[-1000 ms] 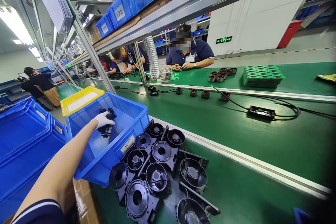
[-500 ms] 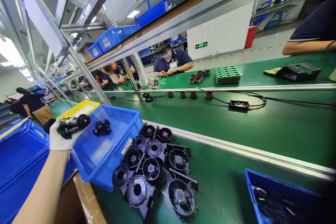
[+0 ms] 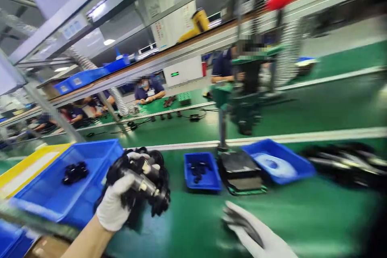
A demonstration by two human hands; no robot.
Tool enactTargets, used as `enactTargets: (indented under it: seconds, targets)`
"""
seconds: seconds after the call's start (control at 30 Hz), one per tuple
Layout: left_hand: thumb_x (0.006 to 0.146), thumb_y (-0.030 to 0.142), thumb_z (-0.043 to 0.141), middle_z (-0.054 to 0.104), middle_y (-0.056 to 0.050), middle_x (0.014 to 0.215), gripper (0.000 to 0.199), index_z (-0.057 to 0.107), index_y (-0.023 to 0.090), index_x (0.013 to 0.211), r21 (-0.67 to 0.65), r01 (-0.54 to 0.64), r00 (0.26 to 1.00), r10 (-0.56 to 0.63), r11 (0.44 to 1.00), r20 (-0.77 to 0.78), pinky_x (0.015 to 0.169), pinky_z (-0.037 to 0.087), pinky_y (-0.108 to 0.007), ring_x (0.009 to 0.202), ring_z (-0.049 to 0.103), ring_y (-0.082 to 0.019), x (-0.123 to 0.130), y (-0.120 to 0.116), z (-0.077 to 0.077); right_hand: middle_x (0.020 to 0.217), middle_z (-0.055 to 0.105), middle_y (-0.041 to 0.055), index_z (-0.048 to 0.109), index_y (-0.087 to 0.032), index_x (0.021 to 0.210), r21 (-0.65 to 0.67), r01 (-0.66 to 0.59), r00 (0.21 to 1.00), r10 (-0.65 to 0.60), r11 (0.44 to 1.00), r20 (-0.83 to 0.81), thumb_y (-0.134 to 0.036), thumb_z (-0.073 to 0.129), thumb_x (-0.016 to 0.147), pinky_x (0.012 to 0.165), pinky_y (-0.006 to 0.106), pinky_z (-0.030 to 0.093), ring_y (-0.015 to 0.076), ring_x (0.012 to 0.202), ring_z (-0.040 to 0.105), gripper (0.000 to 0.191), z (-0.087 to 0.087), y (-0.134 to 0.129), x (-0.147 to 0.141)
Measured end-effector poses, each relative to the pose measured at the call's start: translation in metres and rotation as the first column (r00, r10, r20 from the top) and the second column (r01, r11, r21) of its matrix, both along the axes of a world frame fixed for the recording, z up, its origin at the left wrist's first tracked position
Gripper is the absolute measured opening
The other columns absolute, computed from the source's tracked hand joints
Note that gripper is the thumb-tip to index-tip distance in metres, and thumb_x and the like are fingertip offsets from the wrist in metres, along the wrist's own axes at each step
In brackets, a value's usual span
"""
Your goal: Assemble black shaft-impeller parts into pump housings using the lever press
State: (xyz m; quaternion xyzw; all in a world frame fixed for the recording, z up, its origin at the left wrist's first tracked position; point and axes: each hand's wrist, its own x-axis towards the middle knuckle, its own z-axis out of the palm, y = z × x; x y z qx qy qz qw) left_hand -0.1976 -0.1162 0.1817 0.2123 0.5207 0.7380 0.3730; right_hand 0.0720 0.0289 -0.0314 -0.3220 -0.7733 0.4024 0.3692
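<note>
In its white glove, my left hand (image 3: 116, 201) grips a bunch of black cylindrical parts (image 3: 146, 187) with shiny sides; their exact kind is blurred. Behind them, black round housings (image 3: 159, 159) stand on the green bench, largely covered by the hand and its load. To the left, a blue bin (image 3: 39, 201) holds a small cluster of black parts (image 3: 75, 172). My right hand (image 3: 254, 225), also gloved, hovers above the bench at the lower right, fingers stretched forward and nothing visible in them. Motion smears its outline.
A small blue tray (image 3: 202, 187) of black pieces sits mid-bench beside a press (image 3: 249, 96) with a red knob and dark base (image 3: 238, 165). Right of it lie another blue tray (image 3: 290, 179) with white material and blurred dark parts (image 3: 347, 163). Co-workers sit across the bench.
The view has swung right, bringing the press and my right hand into sight. My left hand, still holding the black parts, has moved right from over the blue bin to the housings.
</note>
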Motion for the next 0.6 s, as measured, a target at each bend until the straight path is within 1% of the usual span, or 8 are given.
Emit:
enactTargets:
  seconds: [0.03, 0.07, 0.1, 0.17, 0.23, 0.37, 0.47, 0.6]
  targets:
    - [0.055, 0.032, 0.078, 0.070, -0.005, 0.106, 0.054, 0.064, 0.032, 0.108, 0.014, 0.118, 0.993, -0.118, 0.993, 0.025, 0.103, 0.048, -0.060, 0.120, 0.057, -0.043, 0.022, 0.012, -0.012, 0.123, 0.064, 0.0131, 0.056, -0.043, 0.131, -0.266, -0.130, 0.985, 0.094, 0.955, -0.142, -0.060, 0.053, 0.087, 0.081, 0.049, 0.056, 0.0307, 0.100, 0.067, 0.047, 0.014, -0.003, 0.003]
    - [0.056, 0.031, 0.080, 0.070, -0.006, 0.109, 0.056, 0.064, 0.032, 0.109, 0.032, 0.229, 0.972, -0.231, 0.973, 0.048, 0.104, 0.047, -0.060, 0.119, 0.058, -0.045, 0.045, 0.024, -0.025, 0.133, 0.058, 0.0132, 0.050, -0.039, 0.138, -0.467, -0.307, 0.928, 0.150, 0.829, -0.342, -0.062, 0.056, 0.085, 0.085, 0.051, 0.055, 0.0313, 0.106, 0.065, 0.058, 0.029, -0.004, 0.007]
    - [0.056, 0.030, 0.082, 0.069, -0.007, 0.112, 0.057, 0.064, 0.033, 0.110, 0.053, 0.325, 0.942, -0.328, 0.944, 0.073, 0.105, 0.046, -0.061, 0.118, 0.058, -0.045, 0.067, 0.035, -0.038, 0.141, 0.051, 0.0128, 0.042, -0.037, 0.143, -0.547, -0.457, 0.836, 0.128, 0.701, -0.534, -0.062, 0.060, 0.083, 0.088, 0.051, 0.053, 0.0314, 0.110, 0.063, 0.067, 0.044, -0.004, 0.013]
    - [0.058, 0.030, 0.082, 0.068, -0.005, 0.117, 0.060, 0.063, 0.038, 0.114, 0.085, 0.459, 0.871, -0.467, 0.884, 0.150, 0.107, 0.046, -0.058, 0.119, 0.057, -0.044, 0.114, 0.058, -0.063, 0.139, 0.051, 0.0126, 0.039, -0.033, 0.144, -0.555, -0.630, 0.669, 0.016, 0.543, -0.743, -0.059, 0.064, 0.083, 0.089, 0.048, 0.052, 0.0289, 0.109, 0.063, 0.071, 0.068, 0.000, 0.030]
    - [0.056, 0.031, 0.083, 0.068, 0.000, 0.118, 0.065, 0.061, 0.046, 0.115, 0.109, 0.543, 0.791, -0.551, 0.833, 0.268, 0.105, 0.049, -0.055, 0.122, 0.055, -0.042, 0.159, 0.077, -0.085, 0.128, 0.060, 0.0118, 0.047, -0.026, 0.137, -0.577, -0.633, 0.620, -0.107, 0.516, -0.777, -0.053, 0.070, 0.080, 0.089, 0.041, 0.051, 0.0250, 0.105, 0.064, 0.068, 0.081, 0.007, 0.057]
    - [0.053, 0.034, 0.083, 0.070, 0.001, 0.116, 0.069, 0.059, 0.051, 0.115, 0.083, 0.687, 0.598, -0.627, 0.722, 0.500, 0.102, 0.051, -0.055, 0.127, 0.051, -0.039, 0.238, 0.112, -0.115, 0.100, 0.068, 0.0059, 0.059, -0.022, 0.118, -0.689, -0.416, 0.652, -0.333, 0.593, -0.681, -0.042, 0.078, 0.073, 0.076, 0.031, 0.052, 0.0209, 0.088, 0.066, 0.053, 0.077, 0.025, 0.118]
    - [0.053, 0.035, 0.084, 0.069, -0.001, 0.117, 0.066, 0.061, 0.047, 0.113, 0.070, 0.707, 0.558, -0.617, 0.703, 0.555, 0.103, 0.051, -0.052, 0.128, 0.051, -0.038, 0.278, 0.141, -0.121, 0.083, 0.065, 0.0011, 0.060, -0.022, 0.109, -0.687, -0.010, 0.553, -0.568, 0.727, -0.609, -0.043, 0.076, 0.073, 0.058, 0.026, 0.049, 0.0174, 0.070, 0.063, 0.044, 0.065, 0.051, 0.159]
    - [0.064, 0.040, 0.080, 0.069, 0.001, 0.115, 0.041, 0.064, 0.039, 0.102, 0.133, 0.678, 0.558, -0.625, 0.723, 0.546, 0.104, 0.052, -0.046, 0.129, 0.051, -0.034, 0.299, 0.184, -0.119, 0.074, 0.058, -0.0021, 0.053, -0.023, 0.113, -0.683, 0.450, 0.256, -0.816, 0.575, -0.518, -0.053, 0.067, 0.076, 0.042, 0.023, 0.038, 0.0118, 0.051, 0.051, 0.050, 0.042, 0.097, 0.218]
